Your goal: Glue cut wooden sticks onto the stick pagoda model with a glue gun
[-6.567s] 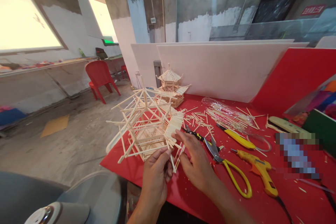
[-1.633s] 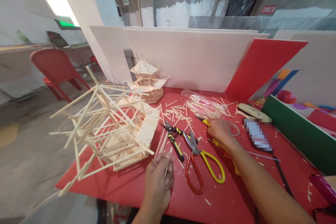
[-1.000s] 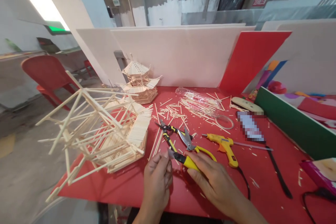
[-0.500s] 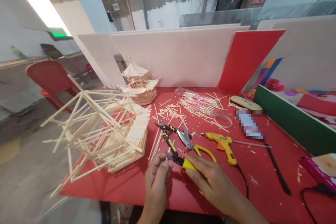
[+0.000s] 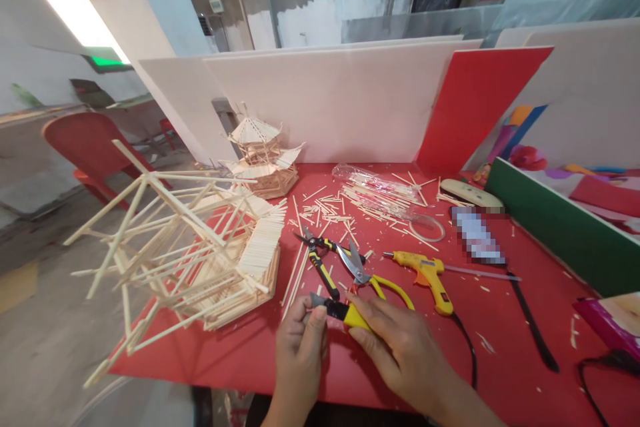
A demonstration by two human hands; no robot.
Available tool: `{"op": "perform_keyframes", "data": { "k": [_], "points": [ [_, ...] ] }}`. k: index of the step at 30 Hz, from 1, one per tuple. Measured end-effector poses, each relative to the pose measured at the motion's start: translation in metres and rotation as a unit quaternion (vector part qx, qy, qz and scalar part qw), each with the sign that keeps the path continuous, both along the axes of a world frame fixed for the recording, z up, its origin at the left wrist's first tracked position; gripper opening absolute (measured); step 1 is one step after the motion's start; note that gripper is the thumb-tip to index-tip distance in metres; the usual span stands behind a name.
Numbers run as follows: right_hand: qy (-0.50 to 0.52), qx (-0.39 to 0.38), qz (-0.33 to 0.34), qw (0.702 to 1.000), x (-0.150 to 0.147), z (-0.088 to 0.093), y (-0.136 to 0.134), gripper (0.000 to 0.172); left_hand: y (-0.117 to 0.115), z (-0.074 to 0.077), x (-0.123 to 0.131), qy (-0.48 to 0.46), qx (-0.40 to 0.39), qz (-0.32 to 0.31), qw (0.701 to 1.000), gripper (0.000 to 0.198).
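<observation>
My right hand [image 5: 400, 343] grips the yellow handle of a yellow-and-black knife [image 5: 354, 317], its grey blade pointing left. At the blade's tip my left hand [image 5: 303, 340] is closed, thumb pressed to its fingers; whatever is pinched there is too small to make out. Just beyond the hands lie black-and-yellow pliers [image 5: 324, 273] and scissors [image 5: 356, 268] with yellow handles. A large open frame of thin wooden sticks [image 5: 185, 247] stands left of my hands, with a slatted roof section and base on its right side.
Behind the frame stands a small tiered stick pagoda [image 5: 263, 160]. Loose sticks [image 5: 327, 209] and a plastic bag of sticks [image 5: 377, 193] lie on the red tabletop [image 5: 350, 380]. To the right are a yellow glue gun [image 5: 425, 273] with its cord, a blurred phone [image 5: 477, 237] and a green board [image 5: 560, 227].
The view has shifted slightly. Both hands keep their close position, and the knife's blade shows a little more plainly at the left fingertips. Nothing on the table has moved.
</observation>
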State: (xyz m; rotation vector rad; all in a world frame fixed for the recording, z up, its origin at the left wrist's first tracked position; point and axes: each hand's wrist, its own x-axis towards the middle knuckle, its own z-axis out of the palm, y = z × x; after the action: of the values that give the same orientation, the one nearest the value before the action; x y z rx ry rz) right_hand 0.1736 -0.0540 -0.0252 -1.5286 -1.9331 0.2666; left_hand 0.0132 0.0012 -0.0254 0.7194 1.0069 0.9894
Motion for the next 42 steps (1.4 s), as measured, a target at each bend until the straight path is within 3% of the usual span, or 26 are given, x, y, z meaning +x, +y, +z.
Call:
{"op": "perform_keyframes", "data": {
  "k": [6,13,22,29,42],
  "points": [
    [-0.062,0.05,-0.022,0.997,-0.002,-0.002,0.0,0.04,-0.002,0.001,0.001,-0.012,0.014,-0.002,1.0,0.046],
    [0.112,-0.066,0.03,0.991,0.0,-0.002,0.002,0.035,0.0,-0.008,-0.002,-0.008,0.036,-0.04,0.999,0.047],
    [-0.006,0.047,-0.011,0.999,-0.008,-0.008,0.001,0.037,0.0,-0.007,-0.003,-0.028,0.019,-0.031,0.999,0.047],
    [0.051,0.004,0.023,0.998,-0.002,-0.003,0.004,0.036,-0.001,-0.009,-0.001,-0.039,0.024,-0.043,0.998,0.047],
    [0.029,0.01,0.011,0.999,-0.002,-0.001,0.003,0.038,0.001,-0.011,-0.001,-0.039,0.018,-0.049,0.998,0.049]
  ]
}}
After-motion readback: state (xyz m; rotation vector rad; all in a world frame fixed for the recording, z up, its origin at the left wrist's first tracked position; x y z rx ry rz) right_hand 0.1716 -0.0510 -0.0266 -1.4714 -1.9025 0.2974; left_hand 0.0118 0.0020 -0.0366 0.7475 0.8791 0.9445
